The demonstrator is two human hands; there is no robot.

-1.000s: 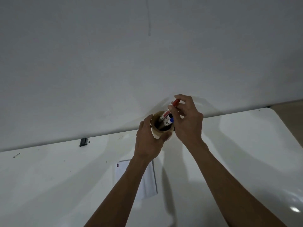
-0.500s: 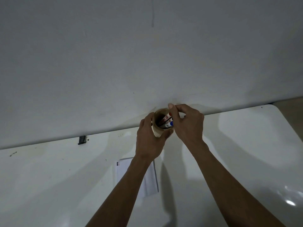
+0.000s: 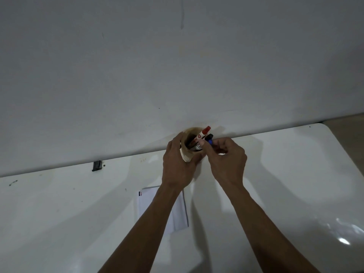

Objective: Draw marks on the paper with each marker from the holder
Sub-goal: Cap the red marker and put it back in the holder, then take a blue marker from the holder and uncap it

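A tan cup-shaped holder [image 3: 186, 152] stands at the back of the white table [image 3: 285, 184], against the wall. My left hand [image 3: 178, 166] is wrapped around its left side. A red-capped marker [image 3: 203, 132], a black-capped marker [image 3: 208, 137] and a blue-capped marker [image 3: 210, 142] stick out of it. My right hand [image 3: 226, 160] pinches the blue-capped marker near its cap with thumb and forefinger. A white sheet of paper [image 3: 180, 215] lies on the table below my left forearm, which partly covers it.
A grey-white wall [image 3: 177, 66] rises right behind the holder. A small black clip [image 3: 97, 165] sits at the table's back edge on the left. The table's rounded right corner [image 3: 327, 128] is close to the right.
The red-capped marker went down into the holder and my right hand let it go. That hand then shifted right and lower and pinched the blue-capped marker. My left hand stays on the holder.
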